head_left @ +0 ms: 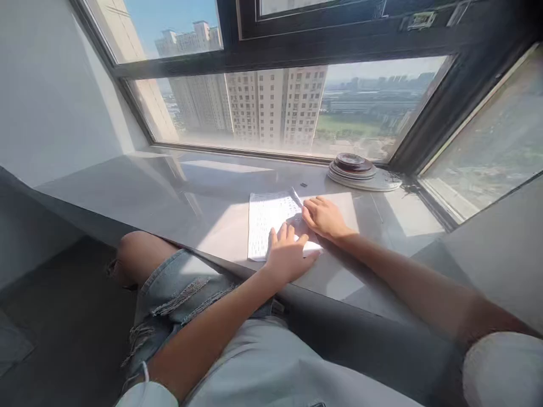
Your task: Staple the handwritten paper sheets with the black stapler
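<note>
At the far left, a white wall (46,73) slopes down to a pale, glossy window ledge (139,186), which runs across to the right. On the near left, a seated person's bare knee (138,257) and ripped blue denim shorts (182,288) show beside the ledge's near edge. Behind the ledge is a dark-framed window (169,66); through its panes I can see blue sky on the left, tall pale apartment towers (271,104) in the middle, and a green field (350,124) farther right.

Near the middle of the ledge, in bright sun, lies a sheet of white paper (259,226) with rows of dark writing, too small to read from here. The left hand (288,249) rests palm down over the paper's near right part, fingers loosely spread, gripping nothing that I can see. Just right of it and a little farther off, the right hand (322,217) is curled around a slim, light-coloured pen (296,196), which slants up toward the far left over the paper's far right corner; I cannot tell which end is the tip. Beyond the pen lies a small dark piece (304,185). To the far right, by the window corner, sits a stack of round plates (351,172), pale ones below and a dark reddish-brown one on top.
</note>
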Tool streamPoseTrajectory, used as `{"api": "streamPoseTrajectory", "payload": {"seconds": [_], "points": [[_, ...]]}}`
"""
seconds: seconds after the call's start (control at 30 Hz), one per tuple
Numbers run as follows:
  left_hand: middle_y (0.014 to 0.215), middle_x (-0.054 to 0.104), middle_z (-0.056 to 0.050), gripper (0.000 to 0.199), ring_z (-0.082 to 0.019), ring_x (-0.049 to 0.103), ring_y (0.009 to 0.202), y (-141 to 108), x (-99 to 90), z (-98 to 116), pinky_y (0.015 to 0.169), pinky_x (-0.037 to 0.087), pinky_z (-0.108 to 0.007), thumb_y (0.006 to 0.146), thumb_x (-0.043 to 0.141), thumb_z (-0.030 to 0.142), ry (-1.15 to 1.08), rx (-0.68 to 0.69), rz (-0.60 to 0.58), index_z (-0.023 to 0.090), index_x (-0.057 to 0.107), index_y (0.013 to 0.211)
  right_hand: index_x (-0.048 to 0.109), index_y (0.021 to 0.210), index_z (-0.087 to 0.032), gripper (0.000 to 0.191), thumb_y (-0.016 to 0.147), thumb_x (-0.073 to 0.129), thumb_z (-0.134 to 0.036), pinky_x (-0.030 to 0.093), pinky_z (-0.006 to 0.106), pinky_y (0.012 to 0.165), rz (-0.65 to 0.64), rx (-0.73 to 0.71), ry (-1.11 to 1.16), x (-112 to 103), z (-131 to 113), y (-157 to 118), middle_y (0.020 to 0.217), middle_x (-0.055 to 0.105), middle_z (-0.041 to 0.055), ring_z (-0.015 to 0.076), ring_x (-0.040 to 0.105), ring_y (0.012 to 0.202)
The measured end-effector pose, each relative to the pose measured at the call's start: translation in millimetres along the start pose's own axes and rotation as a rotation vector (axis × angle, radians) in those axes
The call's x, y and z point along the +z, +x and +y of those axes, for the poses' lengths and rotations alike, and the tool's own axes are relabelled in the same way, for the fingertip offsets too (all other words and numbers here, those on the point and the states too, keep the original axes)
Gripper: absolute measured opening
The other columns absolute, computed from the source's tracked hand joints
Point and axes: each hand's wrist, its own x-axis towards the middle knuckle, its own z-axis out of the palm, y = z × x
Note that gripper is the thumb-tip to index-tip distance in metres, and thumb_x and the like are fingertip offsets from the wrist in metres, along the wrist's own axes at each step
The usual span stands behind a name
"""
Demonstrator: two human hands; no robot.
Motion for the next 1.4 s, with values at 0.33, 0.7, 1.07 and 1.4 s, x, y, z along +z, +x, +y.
{"api": "streamPoseTrajectory", "payload": {"seconds": [0.33, 0.7, 1.07, 1.4], "points": [[0.172, 0.037, -0.021, 0.08, -0.041, 0.029, 0.161, -1.0, -6.2, -0.9, 0.128, 0.026, -0.069, 0.105, 0.044, 0.068, 0.007, -0.047, -0.051, 0.012, 0.047, 0.162, 0.068, 0.089, -0.019, 0.033, 0.107, 0.042, -0.03, 0.033, 0.038, 0.084, 0.02, 0.198, -0.086, 2.5, 10.9, -6.8, 0.089, 0.075, 0.0124, 0.0289, 0.058, 0.094], [0.155, 0.058, -0.019, 0.064, -0.039, 0.048, 0.145, 0.5, -16.4, -10.0, 0.119, 0.038, -0.064, 0.106, 0.049, 0.062, 0.06, -0.077, 0.037, 0.018, 0.058, 0.152, 0.071, 0.093, -0.018, 0.035, 0.107, 0.043, -0.032, 0.032, 0.039, 0.086, -0.017, 0.215, -0.092, 1.2, 6.1, -6.8, 0.092, 0.076, 0.0124, 0.0283, 0.059, 0.097], [0.151, 0.06, -0.016, 0.056, -0.041, 0.048, 0.142, -0.4, -8.9, -12.1, 0.114, 0.04, -0.067, 0.105, 0.052, 0.055, 0.043, -0.055, 0.073, 0.025, 0.06, 0.151, 0.07, 0.092, -0.019, 0.037, 0.108, 0.041, -0.034, 0.035, 0.039, 0.088, -0.029, 0.247, -0.065, 0.6, 3.7, -6.6, 0.094, 0.077, 0.0127, 0.0297, 0.061, 0.1], [0.15, 0.06, -0.019, 0.062, -0.04, 0.051, 0.141, -1.4, -8.0, -13.8, 0.118, 0.038, -0.064, 0.104, 0.054, 0.057, 0.021, -0.104, 0.063, 0.016, 0.057, 0.15, 0.061, 0.091, -0.022, 0.032, 0.106, 0.048, -0.048, 0.04, 0.034, 0.078, -0.249, 0.131, 0.176, -19.1, 33.2, 3.3, 0.091, 0.073, 0.0095, 0.0259, 0.063, 0.089]]}}
